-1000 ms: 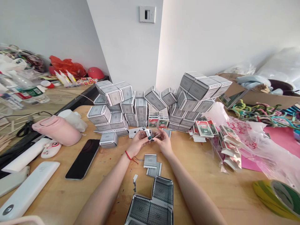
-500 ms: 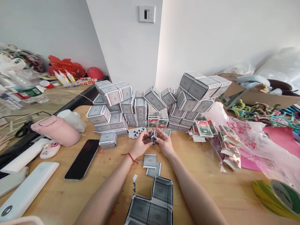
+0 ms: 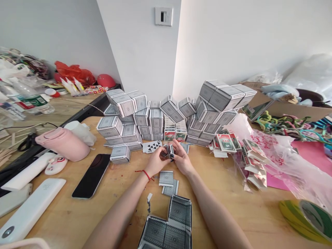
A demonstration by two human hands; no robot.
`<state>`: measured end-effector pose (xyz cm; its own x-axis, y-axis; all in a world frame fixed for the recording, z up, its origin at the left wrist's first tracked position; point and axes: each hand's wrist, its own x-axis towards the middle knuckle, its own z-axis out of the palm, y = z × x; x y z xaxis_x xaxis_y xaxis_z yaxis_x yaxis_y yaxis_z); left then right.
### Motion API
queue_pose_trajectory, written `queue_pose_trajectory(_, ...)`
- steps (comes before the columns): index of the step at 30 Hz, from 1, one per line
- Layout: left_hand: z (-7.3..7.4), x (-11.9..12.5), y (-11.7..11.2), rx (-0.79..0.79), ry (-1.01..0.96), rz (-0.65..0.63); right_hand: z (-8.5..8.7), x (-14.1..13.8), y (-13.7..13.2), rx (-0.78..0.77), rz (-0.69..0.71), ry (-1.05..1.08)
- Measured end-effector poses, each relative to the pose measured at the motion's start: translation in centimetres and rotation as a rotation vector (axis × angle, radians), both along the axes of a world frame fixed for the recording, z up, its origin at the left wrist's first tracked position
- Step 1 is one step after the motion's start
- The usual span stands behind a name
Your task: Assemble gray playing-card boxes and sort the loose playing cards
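My left hand point(image 3: 157, 162) and my right hand point(image 3: 182, 159) meet above the middle of the table, both closed on small folded playing cards point(image 3: 169, 150) that the fingers partly hide. Just beyond my left hand lies a face-up playing card point(image 3: 152, 146) with club pips. Nearer to me, two folded card pieces point(image 3: 166, 178) rest back-side up, one overlapping the other. A joined block of patterned card cubes point(image 3: 166, 231) stands between my forearms at the near edge. Behind my hands are stacked card cubes point(image 3: 155, 119) and upright card boxes point(image 3: 169, 135).
To the left lie a black phone point(image 3: 91, 176), a white power bank point(image 3: 33, 209) and a pink pouch-like item point(image 3: 62, 143). On the right are red-and-green card packs point(image 3: 226, 142), opened cartons point(image 3: 252, 164), thin plastic bags and a tape roll point(image 3: 306, 218). The wall stands behind the stacks.
The fingers have shifted slightly around the folded cards, which have turned a little. My right fingers reach up somewhat higher. The surrounding things have stayed in place.
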<state>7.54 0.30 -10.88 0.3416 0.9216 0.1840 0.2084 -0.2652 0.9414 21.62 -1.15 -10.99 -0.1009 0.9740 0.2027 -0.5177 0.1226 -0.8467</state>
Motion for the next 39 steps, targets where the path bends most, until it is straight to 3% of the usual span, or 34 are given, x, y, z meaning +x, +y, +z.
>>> queue_pose_trajectory(13,0.3,-0.1,-0.1,0.031,0.059,-0.033,0.0,0.0,-0.1,-0.029,0.07,-0.012)
queue_pose_trajectory(27,0.9,0.3,-0.7,0.177,0.16,0.018,0.4,0.2,0.0,-0.035,0.071,0.004)
queue_pose_trajectory(33,1.0,0.3,-0.9,0.272,0.252,0.087,1.2,-0.2,-0.2,-0.051,0.127,-0.083)
queue_pose_trajectory(39,0.9,0.3,-0.9,0.322,0.27,0.177,1.3,-0.4,-0.4,-0.032,0.167,-0.006)
